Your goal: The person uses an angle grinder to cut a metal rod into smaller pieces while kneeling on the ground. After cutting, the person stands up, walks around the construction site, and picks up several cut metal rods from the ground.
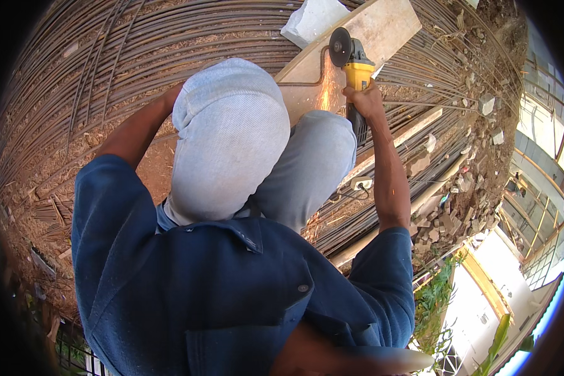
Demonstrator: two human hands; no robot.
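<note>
My right hand (363,99) is closed around the yellow and black angle grinder (359,76), whose dark disc (339,47) is raised above a wooden board (388,28). Orange sparks (326,94) stream down beside a bent steel bar (313,83) on the board. My left hand (172,95) reaches behind my raised left knee (232,119), so its fingers and anything they hold are hidden. My right knee (316,138) is just below the sparks.
Long rusty bars (106,44) cover the dirt ground. A white block (310,22) sits behind the board. At right are wooden lengths (413,138), a socket strip with a cord (361,183), rubble (448,222), plants (435,297) and pale building structures (482,276).
</note>
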